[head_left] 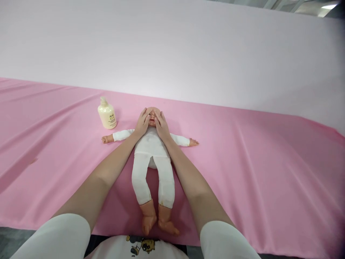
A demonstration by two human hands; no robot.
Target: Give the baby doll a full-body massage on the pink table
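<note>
a baby doll (151, 145) in white clothes lies on its back at the middle of the pink cloth (256, 158), arms spread, bare feet toward us. our left hand (142, 123) and right hand (161, 125) rest flat and unclenched on either side of its face, fingers touching the cheeks, gripping nothing. just beside the doll's outstretched arm stands a cream pump bottle (107, 114), upright; we cannot tell its contents. nothing blocks our arms.

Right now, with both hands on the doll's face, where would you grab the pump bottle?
Grip the pump bottle around its wide cream body, below the pump head, coming from its open left side. It stands upright, and the doll with the left hand crowds its right.
</note>
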